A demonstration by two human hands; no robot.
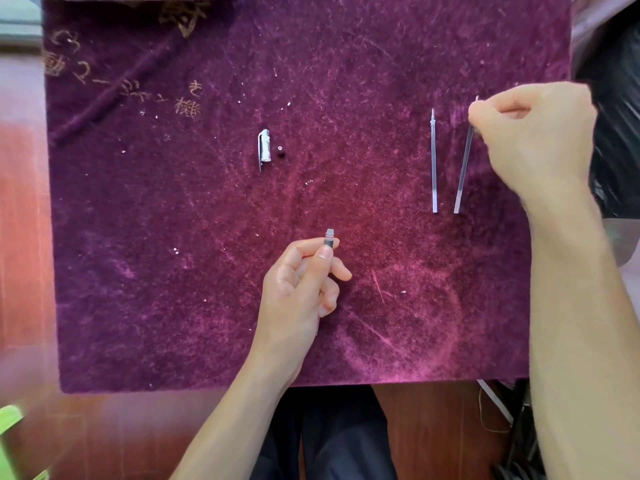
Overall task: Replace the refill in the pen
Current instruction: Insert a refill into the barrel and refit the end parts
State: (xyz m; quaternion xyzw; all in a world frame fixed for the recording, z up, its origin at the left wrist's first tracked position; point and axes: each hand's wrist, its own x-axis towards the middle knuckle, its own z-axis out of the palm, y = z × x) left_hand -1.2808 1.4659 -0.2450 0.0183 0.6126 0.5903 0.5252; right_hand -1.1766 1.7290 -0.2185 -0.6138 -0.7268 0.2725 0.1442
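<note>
My left hand (299, 285) grips the grey pen barrel (328, 241) upright near the middle of the purple velvet mat (207, 271); only its threaded top end shows above my fingers. My right hand (533, 133) pinches the upper end of a dark thin refill (463, 171) whose lower end rests on the mat. A second, clear refill (434, 161) lies flat just left of it, apart from my fingers. The silver pen cap (264, 148) with its clip lies further left, with a small dark tip piece (280, 149) beside it.
The mat covers a reddish wooden table (104, 427). Gold embroidered characters (187, 105) mark the mat's far left corner. A black bag (616, 116) sits past the right edge, a green object (10, 441) at the near left corner, and cables (498, 410) hang at the near right.
</note>
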